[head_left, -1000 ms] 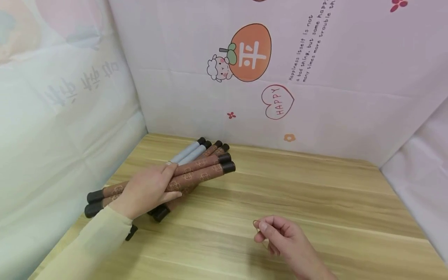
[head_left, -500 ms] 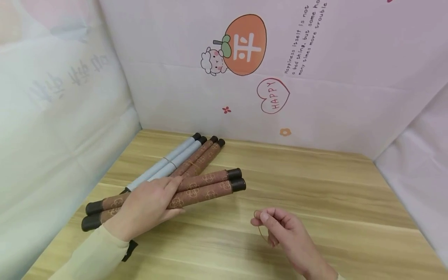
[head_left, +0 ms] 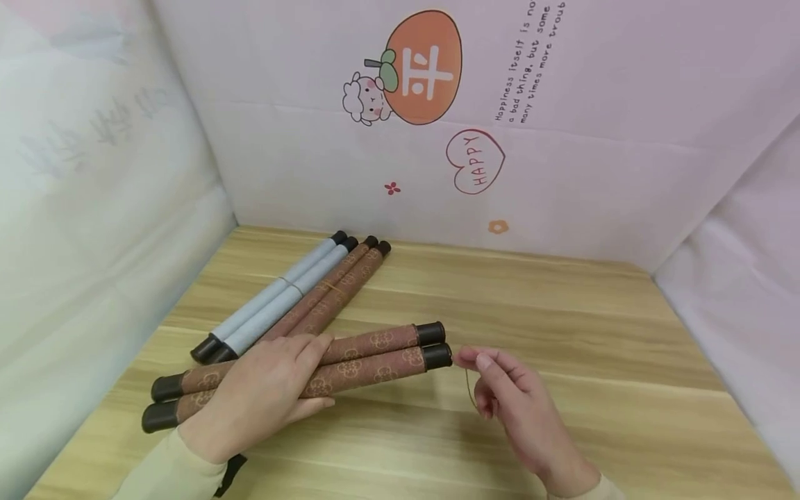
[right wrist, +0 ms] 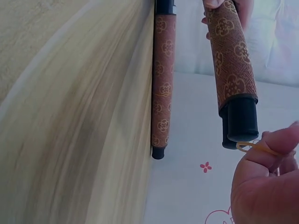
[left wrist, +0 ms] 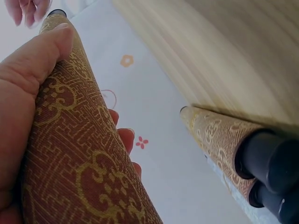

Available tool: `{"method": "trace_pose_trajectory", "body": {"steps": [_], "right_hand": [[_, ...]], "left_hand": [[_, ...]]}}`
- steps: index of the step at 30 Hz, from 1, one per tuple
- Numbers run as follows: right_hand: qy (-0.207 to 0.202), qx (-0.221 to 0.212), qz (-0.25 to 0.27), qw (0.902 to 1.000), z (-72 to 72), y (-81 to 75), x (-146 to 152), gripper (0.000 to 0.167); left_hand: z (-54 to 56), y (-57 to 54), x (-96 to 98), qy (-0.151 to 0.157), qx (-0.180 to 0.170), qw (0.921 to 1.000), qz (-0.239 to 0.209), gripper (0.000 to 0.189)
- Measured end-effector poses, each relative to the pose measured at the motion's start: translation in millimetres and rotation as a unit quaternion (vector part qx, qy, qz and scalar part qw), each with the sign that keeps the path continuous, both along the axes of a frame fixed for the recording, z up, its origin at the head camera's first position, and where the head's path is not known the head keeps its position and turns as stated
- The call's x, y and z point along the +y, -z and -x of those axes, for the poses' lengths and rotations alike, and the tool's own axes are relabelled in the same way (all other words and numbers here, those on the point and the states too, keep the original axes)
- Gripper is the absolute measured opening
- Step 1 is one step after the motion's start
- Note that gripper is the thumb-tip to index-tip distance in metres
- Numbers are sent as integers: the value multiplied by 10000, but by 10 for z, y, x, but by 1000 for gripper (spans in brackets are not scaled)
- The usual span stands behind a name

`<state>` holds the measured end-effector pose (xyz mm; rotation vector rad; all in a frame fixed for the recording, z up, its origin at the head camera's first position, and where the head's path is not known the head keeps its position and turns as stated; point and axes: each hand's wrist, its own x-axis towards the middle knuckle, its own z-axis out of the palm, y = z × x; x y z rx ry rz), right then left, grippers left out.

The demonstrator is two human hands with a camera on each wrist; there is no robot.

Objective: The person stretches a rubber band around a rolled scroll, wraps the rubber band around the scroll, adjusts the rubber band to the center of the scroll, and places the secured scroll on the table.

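Observation:
My left hand (head_left: pixel 265 392) grips two brown scrolls (head_left: pixel 375 370) side by side. They have gold flower patterns and black end knobs, and in the right wrist view they are held off the table. Thumb and forefinger of my right hand (head_left: pixel 515 403) pinch a thin yellowish rubber band (right wrist: pixel 257 147). In the right wrist view its loop is close against the black knobs (right wrist: pixel 242 119) of the held scrolls; whether it touches them I cannot tell. The left wrist view shows my left thumb (left wrist: pixel 39 60) along one scroll, with fingertips showing past its far side.
Behind the left hand, two more brown scrolls (head_left: pixel 350 278) lie banded together on the wooden table (head_left: pixel 562 333). Left of them lies a banded pair of pale blue scrolls (head_left: pixel 269 305). A printed white cloth (head_left: pixel 300 160) hangs at the back and both sides.
My left hand has drawn the two brown scrolls off the pile, towards me and rightwards. Their right ends now reach my right hand, which pinches the rubber band throughout.

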<state>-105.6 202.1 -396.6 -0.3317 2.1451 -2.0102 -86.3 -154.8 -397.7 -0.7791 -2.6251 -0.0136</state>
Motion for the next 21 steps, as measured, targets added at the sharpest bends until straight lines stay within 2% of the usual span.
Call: {"method": "trace_pose_trajectory", "body": {"steps": [4, 8, 13, 21], "right_hand": [[-192, 3, 218, 9996, 18, -18, 26, 43], [-279, -7, 354, 9990, 36, 4, 41, 40], [-281, 30, 265, 9992, 66, 59, 67, 39], [-180, -193, -64, 9996, 102, 73, 69, 47]], "left_hand": [[-46, 30, 25, 80, 20, 10000, -51, 86], [-78, 66, 44, 164, 76, 9998, -92, 85], [-101, 104, 77, 245, 107, 9995, -157, 86], [-125, 127, 108, 303, 96, 9993, -177, 87]]}}
